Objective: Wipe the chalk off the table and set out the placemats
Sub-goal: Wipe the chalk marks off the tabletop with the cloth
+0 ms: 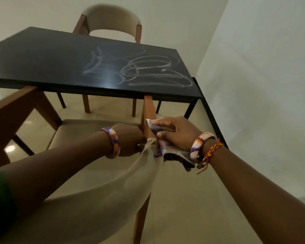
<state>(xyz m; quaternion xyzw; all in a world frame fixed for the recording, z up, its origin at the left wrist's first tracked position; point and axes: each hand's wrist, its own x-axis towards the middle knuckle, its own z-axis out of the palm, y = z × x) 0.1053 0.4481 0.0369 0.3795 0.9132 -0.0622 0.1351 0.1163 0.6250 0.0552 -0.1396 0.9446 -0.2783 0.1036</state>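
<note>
**Chalk untouched, both hands busy at the chair**

Pale walls close off this corner, and the black worktop [63,55] stands beyond and above both hands, well apart from them, with a chair [111,20] at its far side. White chalk scribbles [148,69] loop across the worktop's right half, straight ahead of the right hand and a good reach away. None of it looks wiped yet, as far as I can judge.

Nearer, the person bends over the beige chair [95,182] that is tucked against the worktop's near edge. Her left hand [130,140] curls round the chair's wooden post where the backrest meets it. Her right hand [176,132] is closed on a bunched patterned cloth [167,148], and that same hand presses against the chair top, just beside the left hand. Part of the cloth hangs loose below the wrist.

Several things could go wrong here. If she drags the chair back with the cloth hand doing half the work, the cloth may slip from her fingers and fall to the floor. The hanging end could also snag on the chair post. A jerked chair could knock the worktop's edge. A dry, wadded cloth might only smear the chalk rather than lift it.

I see no placemats anywhere.
</note>
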